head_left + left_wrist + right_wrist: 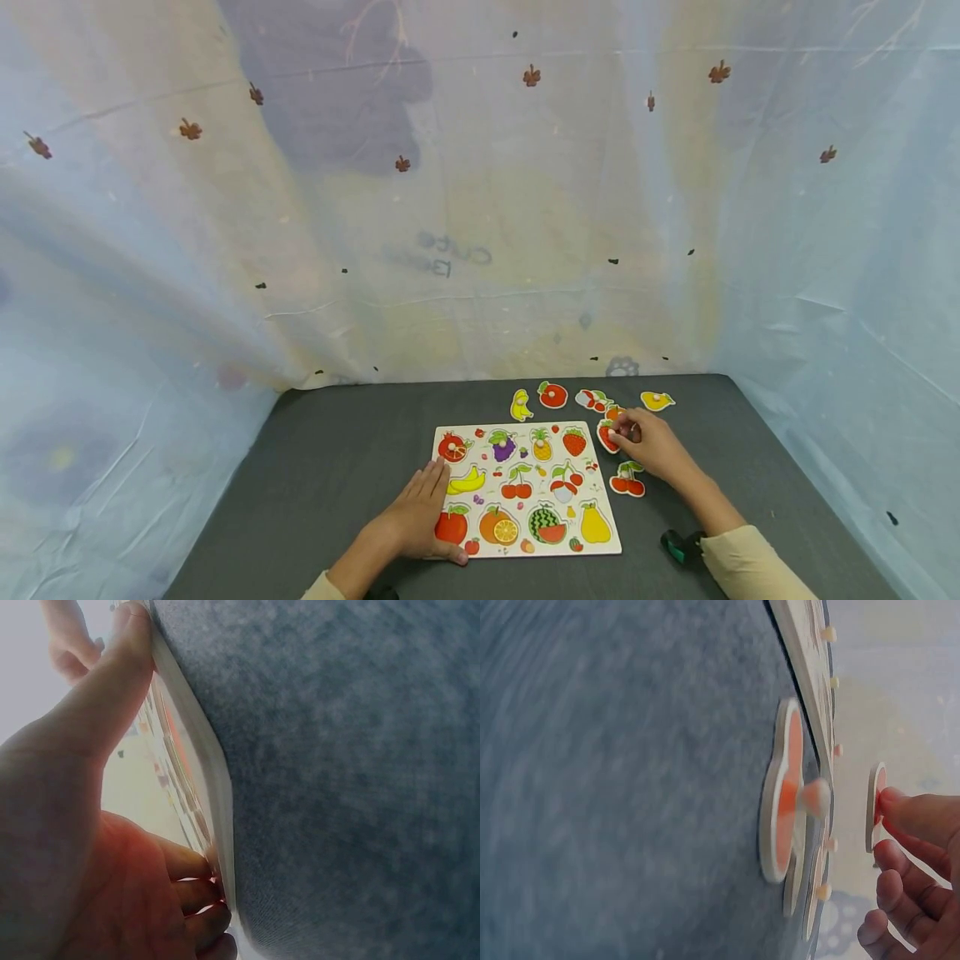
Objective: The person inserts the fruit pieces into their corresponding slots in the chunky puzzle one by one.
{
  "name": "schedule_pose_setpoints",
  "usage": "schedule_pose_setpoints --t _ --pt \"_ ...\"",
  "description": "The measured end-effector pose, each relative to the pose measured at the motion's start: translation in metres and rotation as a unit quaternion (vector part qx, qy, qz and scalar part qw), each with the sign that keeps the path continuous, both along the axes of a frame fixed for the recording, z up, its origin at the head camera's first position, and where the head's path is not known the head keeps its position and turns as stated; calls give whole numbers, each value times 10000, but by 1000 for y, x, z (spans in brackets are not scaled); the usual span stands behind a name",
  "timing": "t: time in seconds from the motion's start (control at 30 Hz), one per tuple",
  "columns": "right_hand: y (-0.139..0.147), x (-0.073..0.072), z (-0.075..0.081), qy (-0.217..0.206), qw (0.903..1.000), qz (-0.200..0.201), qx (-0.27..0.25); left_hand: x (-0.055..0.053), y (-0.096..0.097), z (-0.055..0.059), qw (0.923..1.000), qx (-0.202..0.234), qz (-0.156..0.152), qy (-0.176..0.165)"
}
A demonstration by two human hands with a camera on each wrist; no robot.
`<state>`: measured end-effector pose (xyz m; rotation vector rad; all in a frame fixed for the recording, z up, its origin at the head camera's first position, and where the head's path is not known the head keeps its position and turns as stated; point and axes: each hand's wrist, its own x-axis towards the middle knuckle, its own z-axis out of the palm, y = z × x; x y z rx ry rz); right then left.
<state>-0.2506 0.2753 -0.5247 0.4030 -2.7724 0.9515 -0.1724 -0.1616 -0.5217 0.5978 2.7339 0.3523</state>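
Observation:
A white fruit puzzle board lies flat on the dark table. My left hand rests along its left edge, fingers extended over the upper side and thumb at the near corner; the left wrist view shows the thumb against the board's rim. Beyond the board's right side, my right hand pinches a strawberry piece between thumb and fingertips. In the right wrist view that piece is held up on edge, above the table. Close to this hand lies a cherry piece with a knob.
Loose pieces lie behind the board: a banana, a round red fruit, a red-and-white piece, an orange one and a yellow one. A patterned curtain encloses the table.

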Motion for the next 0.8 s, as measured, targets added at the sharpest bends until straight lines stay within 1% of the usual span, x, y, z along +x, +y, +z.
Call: schedule_pose_setpoints --t 0.2,0.47,0.63,0.8 --pt "-10 -1 -1 42 9998 184 -67 1 0 0 10000 66 -22 32" --pt "-23 -4 -4 -123 9996 230 -90 1 0 1 10000 51 -41 22" --pt "-30 -4 -1 -138 9995 264 -90 2 0 1 10000 87 -5 -8" --pt "-34 -7 -2 -114 9995 297 -56 1 -1 -1 10000 80 12 -9"
